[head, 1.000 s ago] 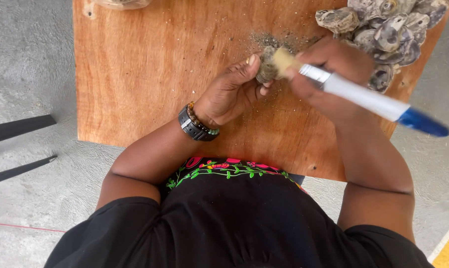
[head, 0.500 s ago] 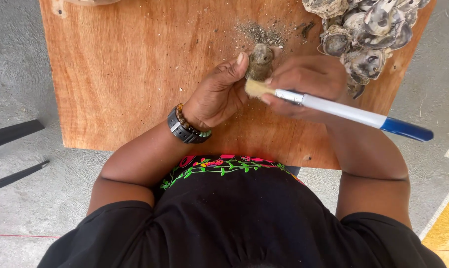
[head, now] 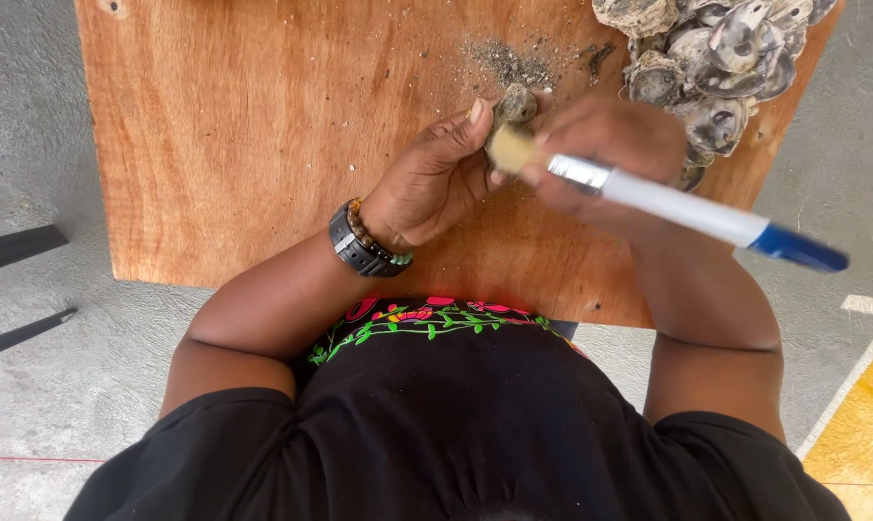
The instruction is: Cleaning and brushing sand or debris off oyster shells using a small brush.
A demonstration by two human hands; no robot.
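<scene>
My left hand point(head: 435, 178) grips a small grey shell point(head: 517, 102) just above a wooden board point(head: 253, 135). A dark watch and a bead bracelet sit on that wrist. My right hand point(head: 610, 145) is closed around a paintbrush point(head: 668, 201) with a white handle and blue end. Its pale bristles press against the lower side of the shell. The two hands touch each other around the shell.
A heap of grey oyster shells point(head: 716, 58) lies on the board's far right corner. Grey grit point(head: 514, 63) is scattered just beyond the hands. Grey concrete floor point(head: 31, 145) surrounds the board, with dark bars point(head: 17, 249) at the left and a yellow floor area point(head: 866, 425) at the right.
The brush has kept stroking the shell, shifting from its top to its lower side. Both hands stay together over the board as the view shifts slightly.
</scene>
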